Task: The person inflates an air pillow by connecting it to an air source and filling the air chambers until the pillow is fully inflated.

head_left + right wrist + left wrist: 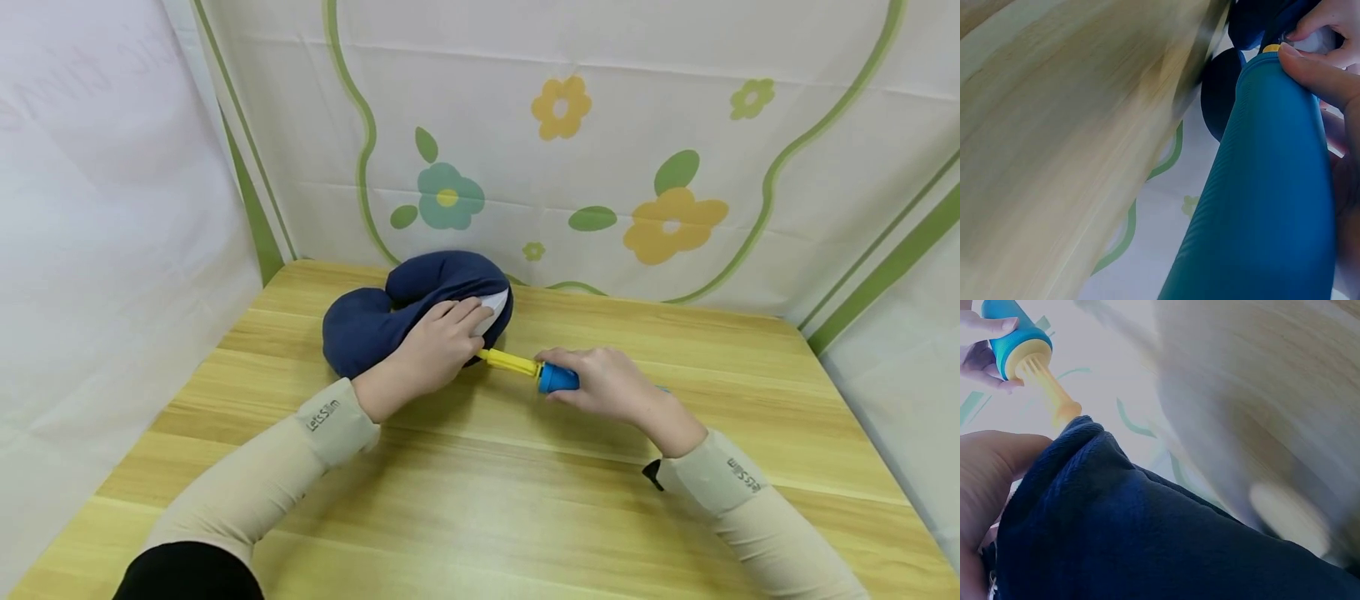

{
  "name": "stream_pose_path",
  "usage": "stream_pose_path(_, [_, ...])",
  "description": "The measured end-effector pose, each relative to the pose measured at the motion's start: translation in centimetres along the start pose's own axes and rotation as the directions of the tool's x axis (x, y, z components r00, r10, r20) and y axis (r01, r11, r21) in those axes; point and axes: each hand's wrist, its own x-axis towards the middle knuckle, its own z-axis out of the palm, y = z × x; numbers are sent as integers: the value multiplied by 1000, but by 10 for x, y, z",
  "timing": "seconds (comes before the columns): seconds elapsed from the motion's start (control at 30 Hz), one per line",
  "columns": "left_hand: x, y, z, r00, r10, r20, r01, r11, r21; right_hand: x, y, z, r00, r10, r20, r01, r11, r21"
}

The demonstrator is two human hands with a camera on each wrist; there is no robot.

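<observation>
A navy blue U-shaped neck pillow (pixel 356 329) lies toward the back of the table, a white inner part (pixel 492 310) showing through an opening at its right end. There my left hand (pixel 438 346) grips the pillow, fingers over the white part and thumb against the fabric in the left wrist view. My right hand (pixel 611 387) holds the blue barrel of a hand air pump (pixel 1266 175), fingers wrapped around it. The pump's yellow nozzle (pixel 513 362) points left, its tip right at the pillow's opening beside my left hand. Fabric and fingers hide the tip's end.
The wood-grain table (pixel 480 517) reaches back to a white backdrop (pixel 480 100) printed with flowers and green lines. White sheets hang at both sides. Both forearms wear beige sleeves (pixel 262 467).
</observation>
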Motion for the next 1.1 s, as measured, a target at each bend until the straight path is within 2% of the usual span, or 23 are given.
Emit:
stream_pose_path(0.1, [1,2,0,999,-10,40,9,1000,21,0,0,0,1000,9,7,-9,1000,14])
stream_pose_path(0.23, [2,6,0,996,-25,89,16,995,98,0,-1,-1,1000,21,18,-22,999,28])
stream_pose_path(0.5, [6,16,3,994,-52,99,27,972,235,-1,-1,0,1000,21,21,-22,998,62])
stream_pose_path(0.63, [10,18,3,988,-76,134,36,958,283,-2,0,1,999,27,27,-29,996,82])
stream_pose_path(0.87, [13,17,1,972,-114,205,56,962,266,-3,2,2,998,62,21,-64,994,84])
stream_pose_path(1.1, [8,12,3,985,-92,143,55,969,243,-5,4,4,998,59,16,-60,993,101])
